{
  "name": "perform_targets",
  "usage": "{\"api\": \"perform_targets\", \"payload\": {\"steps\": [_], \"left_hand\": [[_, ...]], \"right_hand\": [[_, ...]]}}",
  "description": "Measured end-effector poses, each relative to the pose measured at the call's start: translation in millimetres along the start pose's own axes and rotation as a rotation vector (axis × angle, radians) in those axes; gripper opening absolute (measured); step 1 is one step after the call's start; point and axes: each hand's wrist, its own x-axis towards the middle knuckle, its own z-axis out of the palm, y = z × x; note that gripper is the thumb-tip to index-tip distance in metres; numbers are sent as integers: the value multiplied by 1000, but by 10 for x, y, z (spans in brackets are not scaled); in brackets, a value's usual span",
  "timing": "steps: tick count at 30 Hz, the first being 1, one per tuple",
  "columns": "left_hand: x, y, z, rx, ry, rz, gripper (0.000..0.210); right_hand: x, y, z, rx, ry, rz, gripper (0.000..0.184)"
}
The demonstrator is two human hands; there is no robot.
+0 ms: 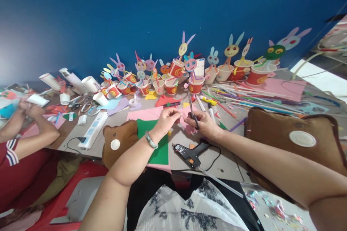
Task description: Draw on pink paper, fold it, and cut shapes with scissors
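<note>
My left hand (166, 122) is closed in a pinch over the middle of the table; what sits between its fingertips is too small to make out. Close beside it, my right hand (205, 124) grips a pair of scissors (190, 103) by the dark handles, with the blades pointing away from me. Pink paper (189, 127) lies under both hands. Nearer my body rests a black glue gun (191, 154) with a clear glue stick in its back end. A green sheet (159, 148) is partly covered by my left forearm.
Paper cups with paper rabbit figures, such as a red cup (195, 86), line the blue wall. Pipe cleaners (255, 97) spread at right. A power strip (93, 130) and brown plush cushions (279, 133) flank my arms. Another person's hands (28, 110) work at far left.
</note>
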Motion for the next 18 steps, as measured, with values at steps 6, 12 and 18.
{"api": "perform_targets", "payload": {"steps": [6, 12, 18], "left_hand": [[2, 13, -17, -24, -85, -19, 33], [-31, 24, -11, 10, -137, -21, 34], [-24, 54, -7, -23, -55, -50, 30]], "right_hand": [[-5, 18, 16, 56, -32, 9, 44], [7, 49, 7, 45, -60, -6, 42], [7, 54, 7, 10, -54, -10, 45]]}}
